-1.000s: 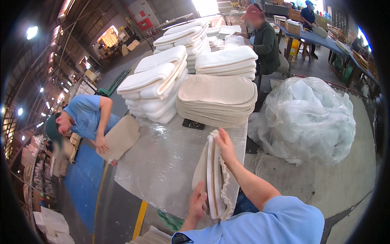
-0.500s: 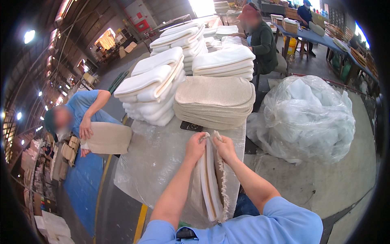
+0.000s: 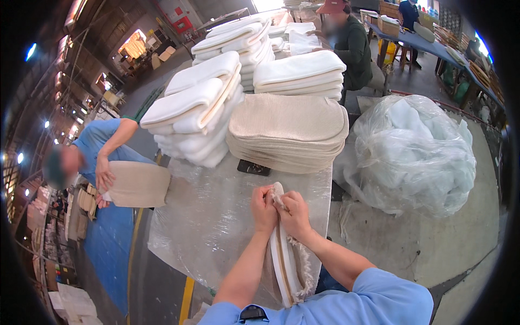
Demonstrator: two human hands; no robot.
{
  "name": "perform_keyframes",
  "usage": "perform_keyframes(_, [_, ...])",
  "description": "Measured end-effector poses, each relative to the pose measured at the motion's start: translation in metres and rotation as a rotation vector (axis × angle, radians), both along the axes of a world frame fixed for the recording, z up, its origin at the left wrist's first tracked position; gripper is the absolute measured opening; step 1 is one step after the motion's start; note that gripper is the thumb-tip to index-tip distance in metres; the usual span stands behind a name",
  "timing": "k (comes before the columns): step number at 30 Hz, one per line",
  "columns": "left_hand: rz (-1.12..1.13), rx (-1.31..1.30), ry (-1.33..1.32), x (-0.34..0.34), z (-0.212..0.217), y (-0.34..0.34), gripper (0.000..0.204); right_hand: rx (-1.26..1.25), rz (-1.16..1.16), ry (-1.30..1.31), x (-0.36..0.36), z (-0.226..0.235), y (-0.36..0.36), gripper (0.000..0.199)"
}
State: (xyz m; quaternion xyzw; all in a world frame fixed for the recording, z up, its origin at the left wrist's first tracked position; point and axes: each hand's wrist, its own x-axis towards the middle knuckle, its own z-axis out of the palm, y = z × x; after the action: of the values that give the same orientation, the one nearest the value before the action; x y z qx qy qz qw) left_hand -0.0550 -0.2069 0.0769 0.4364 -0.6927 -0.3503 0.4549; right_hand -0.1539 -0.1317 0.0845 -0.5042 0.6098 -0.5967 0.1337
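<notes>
Head view: left hand (image 3: 264, 207) has come up from the near end; now it and right hand (image 3: 295, 212) pinch the far tip of the pad bundle (image 3: 287, 262), fingers closed. Bundle stands on edge at the near right of the plastic-covered table (image 3: 211, 216), so grip looks set for squaring edges.

A dim factory hall fills the frame. The grey concrete floor (image 3: 433, 244) spreads at lower right, with a blue floor strip (image 3: 105, 244) and a yellow line (image 3: 187, 292) at lower left. Round ceiling lamps (image 3: 31, 51) glow at upper left; a long blue table (image 3: 428, 46) stands at upper right.
</notes>
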Motion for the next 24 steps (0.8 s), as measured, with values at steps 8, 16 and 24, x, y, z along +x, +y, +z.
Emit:
perform_keyframes(8, [-0.012, 0.039, 0.045, -0.005, 0.002, 0.006, 0.006, 0.143, 0.318, -0.677, -0.053, -0.028, -0.022, 0.035])
perform_keyframes(16, [0.022, 0.051, 0.008, 0.013, 0.001, 0.003, 0.007, 0.147, 0.517, -1.028, -0.032, -0.053, -0.081, 0.052])
perform_keyframes(24, [0.064, 0.084, 0.052, 0.032, 0.003, 0.006, 0.011, 0.161, 0.415, -0.889, 0.0, -0.047, -0.093, 0.063])
